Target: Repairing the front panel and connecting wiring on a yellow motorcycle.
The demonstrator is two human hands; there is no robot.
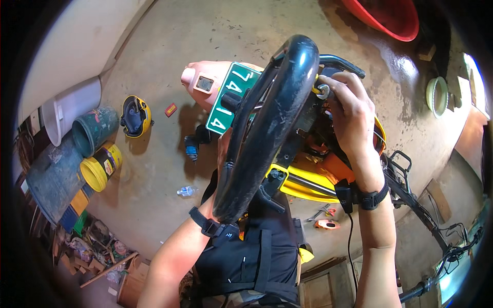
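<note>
A thick black tubular grab rail [280, 118], scuffed along its top, stands upright before me on the tail of a yellow motorbike [310, 187]. At its far right side my right hand [354, 110] pinches a small silver metal piece [323, 92] between thumb and fingers; a bit of yellow shows beside that piece. My left hand [223, 149] reaches behind the rail's left side. Only a strip of it shows, its fingers hidden by the tube. Left of the rail are a green number plate [228, 97] and a pinkish rear mudguard [197, 84].
On the concrete floor at left lie a yellow helmet [136, 117], a small red box [171, 110], a blue-and-black power tool [191, 148] and a plastic bottle [187, 191]. Buckets [95, 131] line the left wall. Pliers [322, 211] lie below the motorbike. A red basin [385, 20] stands far right.
</note>
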